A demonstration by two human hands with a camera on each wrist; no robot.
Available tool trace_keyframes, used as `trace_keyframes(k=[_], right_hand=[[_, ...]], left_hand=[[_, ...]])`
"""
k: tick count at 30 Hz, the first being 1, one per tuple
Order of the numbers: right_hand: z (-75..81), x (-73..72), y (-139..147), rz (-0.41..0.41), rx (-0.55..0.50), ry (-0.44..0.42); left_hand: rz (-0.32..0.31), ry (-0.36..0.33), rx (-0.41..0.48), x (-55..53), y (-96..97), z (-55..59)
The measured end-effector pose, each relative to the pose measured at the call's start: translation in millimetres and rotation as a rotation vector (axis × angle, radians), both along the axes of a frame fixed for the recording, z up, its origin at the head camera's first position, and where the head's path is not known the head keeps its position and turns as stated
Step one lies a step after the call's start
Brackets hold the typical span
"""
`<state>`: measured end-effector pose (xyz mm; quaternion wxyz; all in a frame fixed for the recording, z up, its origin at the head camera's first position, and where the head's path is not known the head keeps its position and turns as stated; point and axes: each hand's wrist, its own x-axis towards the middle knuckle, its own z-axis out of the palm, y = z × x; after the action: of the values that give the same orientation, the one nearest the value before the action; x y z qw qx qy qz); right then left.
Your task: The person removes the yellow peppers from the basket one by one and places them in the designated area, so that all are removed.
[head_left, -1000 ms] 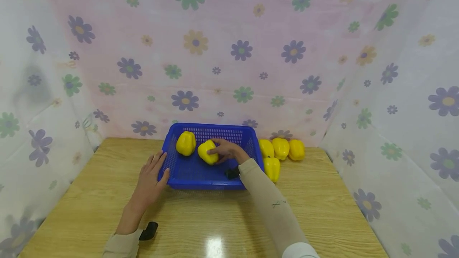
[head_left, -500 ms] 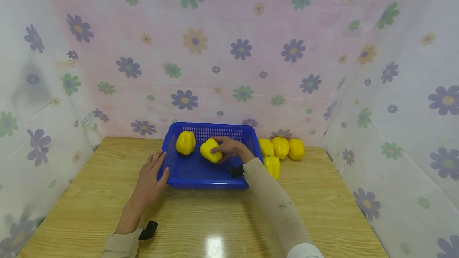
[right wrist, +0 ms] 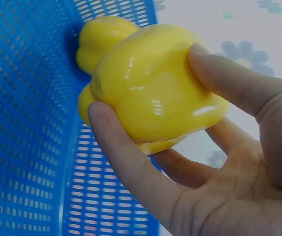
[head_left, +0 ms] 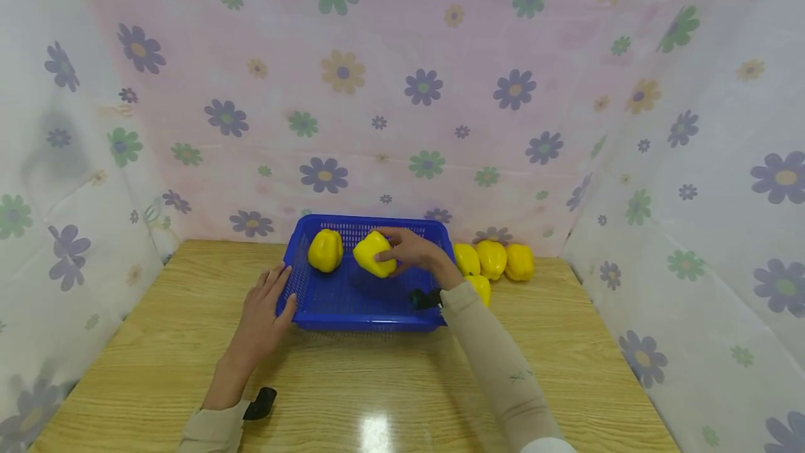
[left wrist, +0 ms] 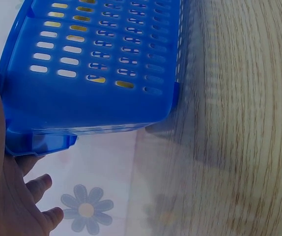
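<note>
A blue plastic basket (head_left: 371,321) with slotted walls stands on the wooden table. My right hand (head_left: 411,252) holds a yellow bell pepper (head_left: 372,256) above the basket floor; in the right wrist view, thumb and fingers grip that pepper (right wrist: 151,83) from opposite sides. Another yellow bell pepper (head_left: 325,251) sits in the basket's back left part, and it shows behind the held one in the right wrist view. My left hand (head_left: 260,317) rests against the basket's left rim, fingers fairly straight. From the left wrist, those fingers (left wrist: 40,187) stretch past the basket's edge.
Several more yellow bell peppers (head_left: 492,259) lie on the table right of the basket, the nearest partly hidden by my right forearm. A flower-printed cloth (head_left: 390,89) hangs behind the table (head_left: 352,397) and along both sides.
My right hand has lifted the yellow bell pepper from the basket floor and carried it slightly right and toward the back. The left hand, basket and other peppers stay put.
</note>
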<state>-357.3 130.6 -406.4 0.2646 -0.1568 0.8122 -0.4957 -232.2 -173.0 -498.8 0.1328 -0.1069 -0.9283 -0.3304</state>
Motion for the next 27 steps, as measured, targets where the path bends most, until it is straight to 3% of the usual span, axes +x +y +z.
trace_keyframes(k=[12,19,27], right_hand=[[13.6,36.5,13.8,0.014,-0.092,0.142],[14.8,60.1,16.3,0.03,-0.147,0.193],[9.6,81.2,17.8,-0.019,-0.225,0.231]], left_hand=[[-0.009,-0.011,-0.001,1.5,0.2,2.1],[-0.011,-0.007,-0.005,2.2,0.0,2.7],[-0.004,0.005,-0.017,1.5,0.3,2.1]])
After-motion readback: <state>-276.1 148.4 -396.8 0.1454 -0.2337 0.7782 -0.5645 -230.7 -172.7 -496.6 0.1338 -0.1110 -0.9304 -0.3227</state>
